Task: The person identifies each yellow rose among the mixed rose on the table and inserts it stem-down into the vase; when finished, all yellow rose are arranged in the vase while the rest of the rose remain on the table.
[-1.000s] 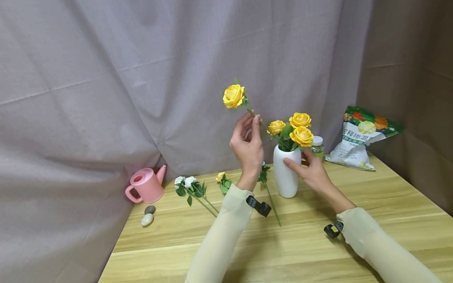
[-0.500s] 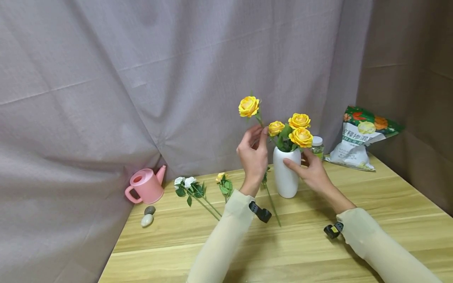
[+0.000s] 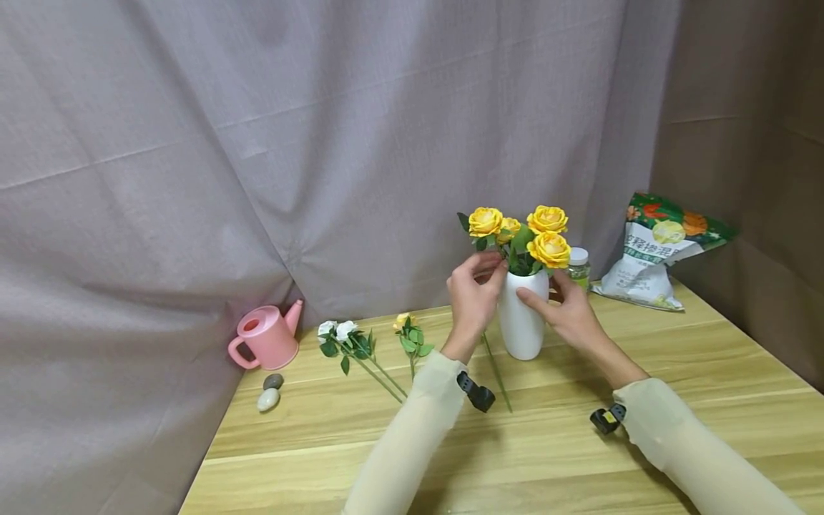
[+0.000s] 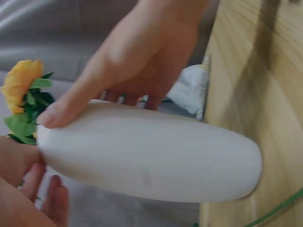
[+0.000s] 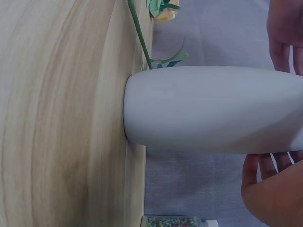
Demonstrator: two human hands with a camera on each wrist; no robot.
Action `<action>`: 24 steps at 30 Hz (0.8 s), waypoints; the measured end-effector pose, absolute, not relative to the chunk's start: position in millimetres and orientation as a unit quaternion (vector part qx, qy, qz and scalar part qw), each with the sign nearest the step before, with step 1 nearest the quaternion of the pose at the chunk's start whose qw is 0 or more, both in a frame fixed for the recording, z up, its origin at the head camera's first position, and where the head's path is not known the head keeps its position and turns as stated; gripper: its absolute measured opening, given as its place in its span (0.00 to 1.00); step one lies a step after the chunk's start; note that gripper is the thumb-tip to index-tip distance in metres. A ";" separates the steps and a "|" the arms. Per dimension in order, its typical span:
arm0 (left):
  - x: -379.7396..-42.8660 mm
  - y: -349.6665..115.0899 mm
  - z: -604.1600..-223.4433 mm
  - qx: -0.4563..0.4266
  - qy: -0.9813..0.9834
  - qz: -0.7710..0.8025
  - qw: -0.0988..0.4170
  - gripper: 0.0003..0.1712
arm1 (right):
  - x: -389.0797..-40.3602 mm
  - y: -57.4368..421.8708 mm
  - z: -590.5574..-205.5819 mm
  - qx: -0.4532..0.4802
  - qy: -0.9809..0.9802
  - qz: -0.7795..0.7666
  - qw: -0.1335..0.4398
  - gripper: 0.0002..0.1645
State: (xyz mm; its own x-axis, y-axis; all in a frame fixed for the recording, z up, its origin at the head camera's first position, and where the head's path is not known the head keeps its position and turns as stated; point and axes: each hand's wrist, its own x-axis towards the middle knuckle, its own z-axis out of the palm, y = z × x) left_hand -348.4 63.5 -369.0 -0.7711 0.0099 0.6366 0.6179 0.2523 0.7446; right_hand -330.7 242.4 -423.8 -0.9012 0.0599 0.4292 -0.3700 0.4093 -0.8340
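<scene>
A white vase (image 3: 523, 322) stands upright on the wooden table with yellow roses (image 3: 548, 249) and green leaves at its mouth. My right hand (image 3: 568, 309) grips the vase's upper right side, thumb across the front and fingers behind. At the left of the mouth, my left hand (image 3: 475, 290) pinches the stem of another yellow rose (image 3: 485, 222), whose bloom sits just above the fingers. The stem's lower end is hidden. In the left wrist view the right thumb lies near the rim of the vase (image 4: 151, 151); the right wrist view shows its base on the table.
A pink watering can (image 3: 267, 337) and two stones (image 3: 268, 399) are at the left. White roses (image 3: 345, 331), a small yellow flower (image 3: 403, 322) and a loose green stem (image 3: 496, 372) lie on the table. Behind the vase are a lidded jar (image 3: 578, 266) and a printed bag (image 3: 650, 257).
My left hand has moved right and down with the yellow rose, bringing its bloom from high on the left to beside the others. My right hand has stayed on the vase.
</scene>
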 end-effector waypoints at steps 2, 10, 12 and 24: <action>-347.2 61.8 -366.3 -0.203 -0.755 -0.571 0.249 0.10 | -331.2 243.1 -423.7 0.095 -0.815 0.534 0.202 0.36; -343.5 60.5 -358.4 -0.172 -0.755 -0.586 0.239 0.14 | -326.9 242.5 -422.1 0.100 -0.814 0.535 0.204 0.37; -343.5 61.6 -358.8 -0.165 -0.759 -0.584 0.234 0.13 | -326.2 242.3 -422.5 0.104 -0.813 0.535 0.207 0.37; -350.3 60.7 -362.6 -0.131 -0.765 -0.608 0.169 0.07 | -326.8 243.3 -425.1 0.113 -0.806 0.542 0.208 0.38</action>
State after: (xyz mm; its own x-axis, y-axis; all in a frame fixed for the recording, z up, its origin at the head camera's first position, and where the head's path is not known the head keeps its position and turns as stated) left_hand -350.3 60.7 -362.6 -0.9089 -0.0056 0.4170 0.4049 0.2275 0.8856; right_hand -326.8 243.3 -425.1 -0.8876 0.0438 0.4585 -0.4081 0.3864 -0.8271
